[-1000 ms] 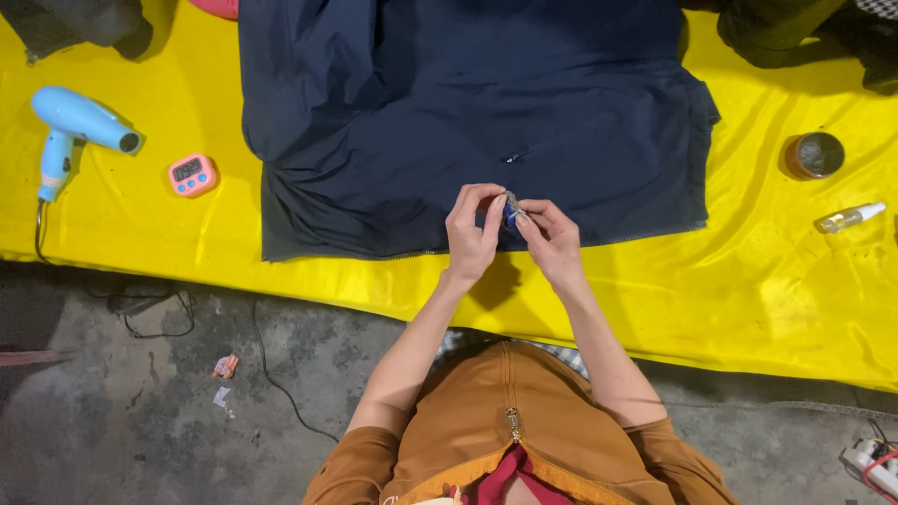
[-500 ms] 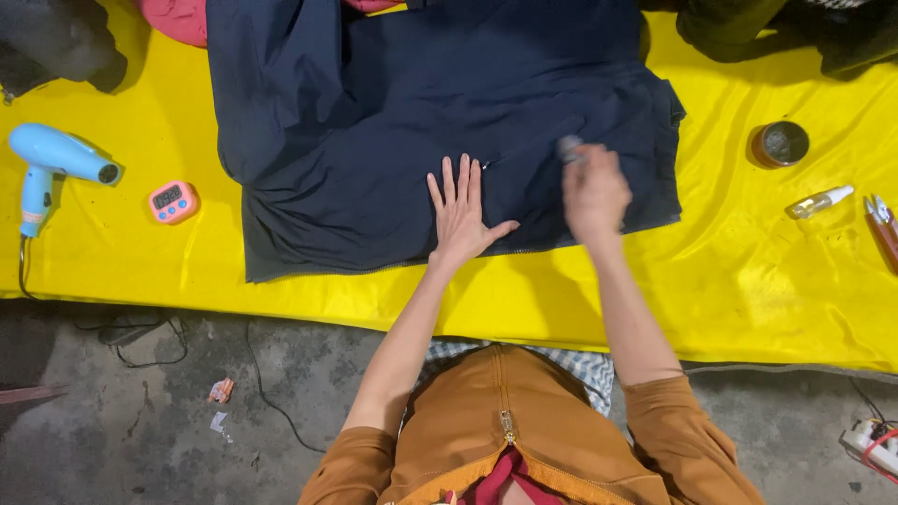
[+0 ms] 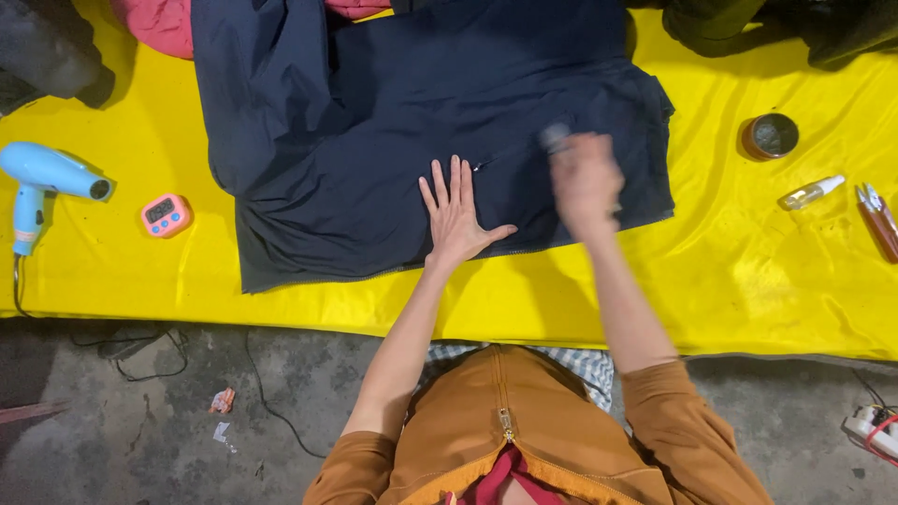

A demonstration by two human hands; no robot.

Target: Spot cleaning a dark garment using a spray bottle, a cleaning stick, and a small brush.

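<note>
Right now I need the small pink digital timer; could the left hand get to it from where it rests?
Probably yes: the left hand lies flat on the dark navy jacket, and only bare yellow sheet separates that from the pink timer.

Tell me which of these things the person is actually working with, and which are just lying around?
In use: navy garment, pressed flat by the left hand; right hand, blurred, holding something small I cannot make out.

Lying about: blue hair dryer, pink timer, round tin, small bottle, yellow sheet.
</note>
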